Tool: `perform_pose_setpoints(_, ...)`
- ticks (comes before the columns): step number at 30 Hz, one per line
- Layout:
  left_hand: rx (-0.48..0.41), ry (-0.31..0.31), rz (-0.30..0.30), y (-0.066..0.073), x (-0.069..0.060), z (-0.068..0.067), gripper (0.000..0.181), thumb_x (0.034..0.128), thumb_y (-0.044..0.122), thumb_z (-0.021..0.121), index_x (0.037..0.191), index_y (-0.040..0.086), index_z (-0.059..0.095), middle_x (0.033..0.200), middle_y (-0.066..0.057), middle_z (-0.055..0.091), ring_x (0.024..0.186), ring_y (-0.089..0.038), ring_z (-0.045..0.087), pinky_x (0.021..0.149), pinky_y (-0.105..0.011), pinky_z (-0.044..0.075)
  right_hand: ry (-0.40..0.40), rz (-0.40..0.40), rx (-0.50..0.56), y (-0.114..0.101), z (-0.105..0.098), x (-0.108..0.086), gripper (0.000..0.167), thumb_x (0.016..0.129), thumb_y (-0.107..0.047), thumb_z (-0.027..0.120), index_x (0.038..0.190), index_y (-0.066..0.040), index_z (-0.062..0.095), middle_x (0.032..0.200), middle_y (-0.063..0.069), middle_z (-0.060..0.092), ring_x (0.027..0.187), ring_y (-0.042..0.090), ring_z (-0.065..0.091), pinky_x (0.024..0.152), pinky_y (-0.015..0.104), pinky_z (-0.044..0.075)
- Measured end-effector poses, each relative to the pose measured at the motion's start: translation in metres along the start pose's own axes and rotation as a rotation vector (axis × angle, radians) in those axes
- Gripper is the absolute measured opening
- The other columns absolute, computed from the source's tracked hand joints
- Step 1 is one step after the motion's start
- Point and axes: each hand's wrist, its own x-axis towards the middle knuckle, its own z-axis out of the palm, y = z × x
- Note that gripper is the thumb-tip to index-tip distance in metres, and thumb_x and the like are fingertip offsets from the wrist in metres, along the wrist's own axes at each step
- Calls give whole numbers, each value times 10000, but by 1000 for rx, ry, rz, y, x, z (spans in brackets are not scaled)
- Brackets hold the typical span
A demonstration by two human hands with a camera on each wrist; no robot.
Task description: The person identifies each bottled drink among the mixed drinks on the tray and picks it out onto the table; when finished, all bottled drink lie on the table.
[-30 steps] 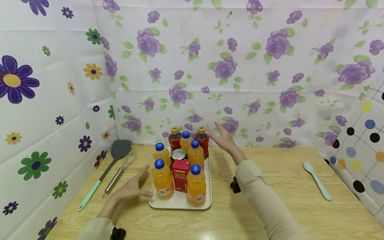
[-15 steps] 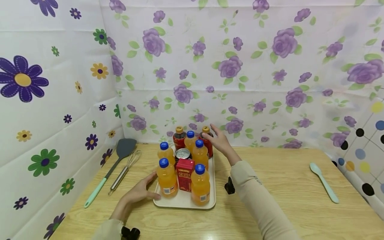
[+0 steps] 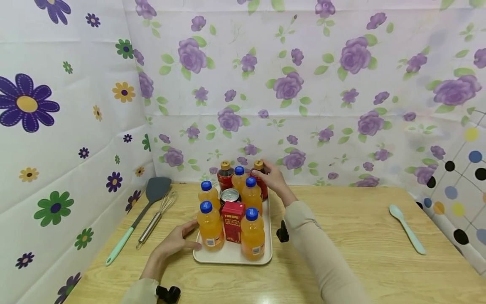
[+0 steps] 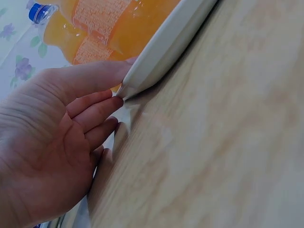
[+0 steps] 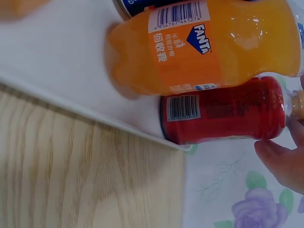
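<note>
Steadying the tray (image 3: 229,256) on the counter (image 3: 379,232) was judged advisable against toppling, its near-left corner being pinched by the half-closed left hand (image 3: 176,242), while the red bottle (image 5: 228,111) at its far-right corner was clasped near the cap (image 5: 298,105) by the half-curled right hand (image 3: 275,179).

Smooth, low-sheen plastic is seen in the tray (image 3: 231,254), glossy plastic in the orange bottle (image 3: 252,233) and red bottle (image 5: 225,112). Carton (image 3: 233,221) noted as smooth printed card. Bright metal is shown by the can top (image 3: 230,195) and whisk (image 3: 152,225), dull finish by the turner head (image 3: 158,189). Tabletop (image 3: 379,236) wood-grained, lightly glossed; backdrop (image 3: 262,63) creased, cloth-like; sleeve (image 3: 322,249) matt cloth.
</note>
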Motion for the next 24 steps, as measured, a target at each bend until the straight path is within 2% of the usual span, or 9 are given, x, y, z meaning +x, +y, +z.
perform_pose_setpoints(3,-9,23,3,0,2,-2,921,756,119,814,1493,-72,296,1544,-282,322,1454,-453,266,1234,-588,202,45,14,13,2,5,5,613,958,-287,630,1483,-63,408,1479,168,490,1383,335,451,1183,481,389)
perform_pose_setpoints(6,-8,46,24,2,4,-2,886,773,129,803,1490,-59,318,1536,-271,348,1446,-444,295,1230,-582,223,131,35,32,5,7,10,540,939,-297,658,1416,-98,502,1432,151,548,1351,315,493,1167,471,416)
perform_pose_setpoints(11,-5,54,64,6,7,3,853,790,134,793,1484,-56,334,1523,-266,374,1435,-442,318,1224,-579,240,237,39,45,10,6,10,515,916,-269,688,1375,-83,547,1394,153,582,1319,306,529,1154,460,434)
perform_pose_setpoints(17,-7,66,53,3,7,4,856,785,129,791,1486,-51,334,1528,-253,374,1439,-428,319,1229,-570,236,251,45,111,8,8,7,495,906,-208,699,1357,-53,568,1381,170,587,1317,302,535,1140,434,453)
perform_pose_setpoints(22,-58,71,38,-2,2,4,862,775,107,798,1487,-44,337,1534,-250,366,1446,-428,306,1235,-575,212,272,91,198,8,15,7,500,891,-162,710,1356,-40,572,1371,174,591,1321,293,535,1128,405,464)
perform_pose_setpoints(24,-79,70,31,-3,1,4,867,770,103,803,1489,-38,339,1536,-246,366,1449,-426,300,1239,-576,198,307,119,221,9,17,7,503,876,-166,728,1344,-48,587,1357,157,606,1298,257,561,1103,334,491)
